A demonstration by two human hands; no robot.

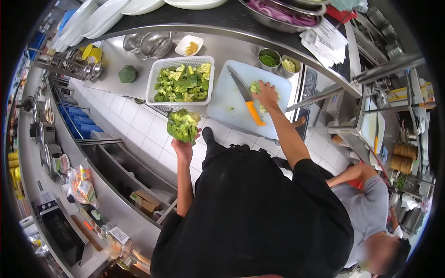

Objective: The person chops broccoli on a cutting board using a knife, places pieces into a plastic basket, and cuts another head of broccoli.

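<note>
Clearly, a loose knife (239,84) beside working fingers is the main hazard.
Head view: the right hand (266,95) curls over a pale green piece (255,87) on the cutting board (221,99), grip unclear; a careless leftward sweep could meet the blade. The left hand (182,150) cradles the broccoli head (182,126) above its palm, out over the floor, so slack fingers could drop it. It looks bushy, bright green, yellowish in patches.

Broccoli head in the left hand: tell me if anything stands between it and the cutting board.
Nothing visible stands between the broccoli head and the near left edge of the cutting board. Farther in, the knife lies on the board, between that edge and the right hand.
</note>
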